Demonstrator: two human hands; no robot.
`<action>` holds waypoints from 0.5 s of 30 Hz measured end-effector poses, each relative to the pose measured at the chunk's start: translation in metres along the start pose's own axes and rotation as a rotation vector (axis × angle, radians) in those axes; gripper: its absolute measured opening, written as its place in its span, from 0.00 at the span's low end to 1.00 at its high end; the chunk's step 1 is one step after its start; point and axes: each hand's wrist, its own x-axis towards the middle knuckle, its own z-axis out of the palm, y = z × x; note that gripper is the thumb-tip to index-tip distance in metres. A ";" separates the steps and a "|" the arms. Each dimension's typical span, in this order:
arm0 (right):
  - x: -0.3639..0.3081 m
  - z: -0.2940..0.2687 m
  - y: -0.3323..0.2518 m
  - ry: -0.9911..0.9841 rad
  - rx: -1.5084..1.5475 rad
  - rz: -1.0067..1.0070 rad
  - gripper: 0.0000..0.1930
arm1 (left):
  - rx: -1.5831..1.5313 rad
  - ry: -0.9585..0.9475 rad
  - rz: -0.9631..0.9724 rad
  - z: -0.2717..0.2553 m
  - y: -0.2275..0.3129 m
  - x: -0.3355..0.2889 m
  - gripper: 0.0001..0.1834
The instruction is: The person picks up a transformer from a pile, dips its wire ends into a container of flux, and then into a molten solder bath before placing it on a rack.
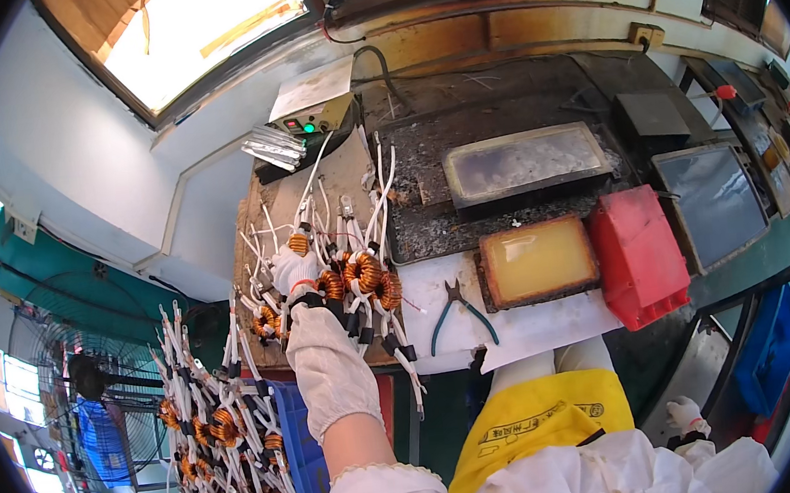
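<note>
My left hand (295,271), in a white glove with a dark wrist strap, lies on a bunch of copper-wound ring coils (364,273) with white-sleeved leads on the left part of the workbench (441,332). Its fingers are closed around coils at the left of the bunch. My right hand (685,414), also in a white glove, hangs low at the lower right beside a yellow apron (535,418). It is away from the bench, and how its fingers are held is too small to tell.
Teal-handled pliers (459,312) lie on white paper right of the coils. Beyond them are a tray of yellow liquid (537,259), a red bin (638,256), a dark solder pot (525,165) and a grey control box (310,103). A blue crate (297,436) full of similar coils stands lower left.
</note>
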 end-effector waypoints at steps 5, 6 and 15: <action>-0.010 -0.001 -0.005 -0.005 0.006 -0.005 0.17 | -0.101 0.069 0.003 -0.018 0.004 -0.008 0.27; -0.011 -0.001 -0.003 -0.001 0.006 -0.014 0.17 | -0.099 0.071 0.008 -0.024 0.004 -0.010 0.27; -0.006 0.015 0.009 -0.017 0.010 -0.010 0.16 | -0.686 0.114 0.297 -0.093 -0.018 -0.037 0.26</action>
